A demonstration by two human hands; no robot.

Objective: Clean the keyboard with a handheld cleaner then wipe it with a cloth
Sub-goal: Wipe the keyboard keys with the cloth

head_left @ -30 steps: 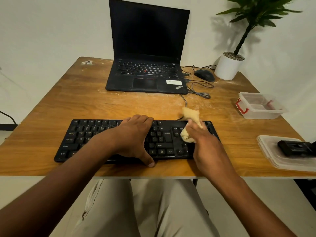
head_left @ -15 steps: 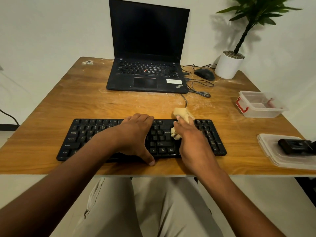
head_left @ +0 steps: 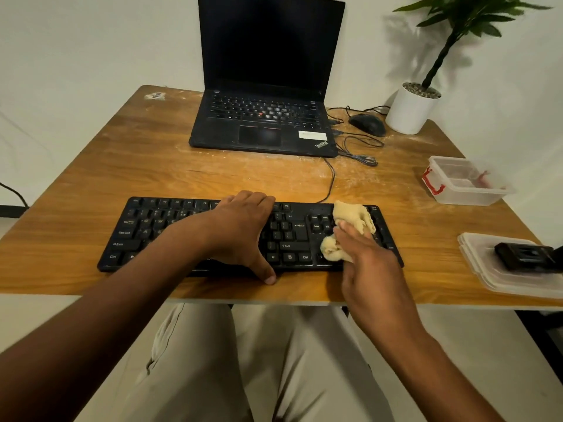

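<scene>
A black keyboard point(head_left: 152, 233) lies across the near part of the wooden table point(head_left: 152, 166). My left hand point(head_left: 240, 229) rests flat on its middle keys, thumb hooked over the front edge, fingers reaching the back edge. A crumpled beige cloth point(head_left: 350, 217) sits on the keyboard's right end. My right hand point(head_left: 368, 263) holds that cloth pressed against the keys, fingers bunched around it. A black handheld cleaner point(head_left: 524, 254) lies on a clear plastic lid point(head_left: 487, 269) at the table's right edge.
A black laptop point(head_left: 265, 123) stands open at the back centre, with a black mouse point(head_left: 367, 123), loose cables point(head_left: 356, 147) and a white plant pot point(head_left: 409, 109) to its right. An open clear plastic box point(head_left: 466, 182) with red clips sits at the right.
My right hand has slid the cloth rightward along the keyboard, from beside the left hand to the right end. My left hand has stayed in place.
</scene>
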